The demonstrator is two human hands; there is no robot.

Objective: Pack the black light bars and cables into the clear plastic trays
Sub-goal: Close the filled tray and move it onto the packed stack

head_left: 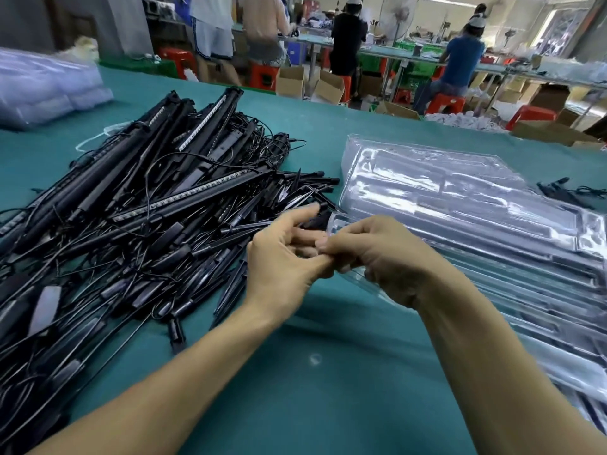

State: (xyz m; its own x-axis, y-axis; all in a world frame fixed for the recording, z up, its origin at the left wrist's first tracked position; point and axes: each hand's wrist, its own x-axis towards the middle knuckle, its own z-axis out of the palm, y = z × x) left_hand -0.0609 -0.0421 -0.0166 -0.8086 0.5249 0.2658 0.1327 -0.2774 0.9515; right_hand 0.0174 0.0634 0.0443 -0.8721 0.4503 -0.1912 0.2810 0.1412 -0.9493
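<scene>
left of trays (460,205), bars (193,195) aslant far-right

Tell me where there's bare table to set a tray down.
Bare cloth lies nearest you, between the bar pile on the left and the trays on the right. Another strip runs beyond both, along the far edge. Crowded: the narrow gap between pile and trays, where the left hand and right hand meet.

the tabletop (295,389) wears a matt teal cloth, smooth but creased in places. the heaped black plastic light bars (197,192) look dull satin, their thin black cables (98,267) faintly shiny. the stacked clear plastic trays (476,205) are glossy, throwing bright glare.
</scene>
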